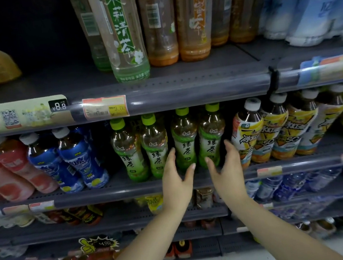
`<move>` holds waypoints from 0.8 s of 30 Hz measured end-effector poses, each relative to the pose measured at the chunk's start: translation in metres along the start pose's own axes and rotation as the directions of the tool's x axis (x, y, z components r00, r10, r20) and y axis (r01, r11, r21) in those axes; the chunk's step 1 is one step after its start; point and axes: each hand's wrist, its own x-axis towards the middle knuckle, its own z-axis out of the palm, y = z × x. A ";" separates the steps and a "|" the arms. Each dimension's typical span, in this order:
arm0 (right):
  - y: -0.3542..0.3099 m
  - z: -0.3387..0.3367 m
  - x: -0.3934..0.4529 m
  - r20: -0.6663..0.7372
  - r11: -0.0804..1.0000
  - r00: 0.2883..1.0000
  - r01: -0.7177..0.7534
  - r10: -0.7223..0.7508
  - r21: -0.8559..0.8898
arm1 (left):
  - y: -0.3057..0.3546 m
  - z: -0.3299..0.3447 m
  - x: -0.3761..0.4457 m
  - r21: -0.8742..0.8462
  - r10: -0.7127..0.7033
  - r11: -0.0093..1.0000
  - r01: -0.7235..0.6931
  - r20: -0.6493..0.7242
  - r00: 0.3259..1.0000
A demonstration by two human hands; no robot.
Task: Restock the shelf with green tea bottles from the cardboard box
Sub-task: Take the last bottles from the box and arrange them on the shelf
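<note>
Fingers straight, left hand (pixel 177 179) and right hand (pixel 227 170) flank two of perhaps four green tea bottles (pixel 183 141).

Four green tea bottles (pixel 155 146), seemingly

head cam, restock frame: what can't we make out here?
- Cardboard box: not in the head view at all.
- Green tea bottles: rows behind the front four hidden, so depth unknown.
- Left hand and right hand: contact with the bottles unclear.
- Orange price tag: print blurred.
</note>
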 end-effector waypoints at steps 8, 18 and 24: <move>0.004 0.009 0.030 0.040 0.998 0.998 -0.056 0.058 -0.032 | 0.005 0.031 0.040 0.122 -0.129 0.982 0.143 -0.117 0.985; 0.023 -0.003 0.039 0.203 0.971 0.979 0.073 -0.026 -0.228 | -0.001 0.022 0.035 0.357 -0.030 0.932 0.054 -0.071 0.997; 0.018 -0.003 0.037 0.218 0.967 0.976 0.071 -0.016 -0.245 | 0.001 0.023 0.031 0.313 -0.008 0.949 0.027 -0.064 0.998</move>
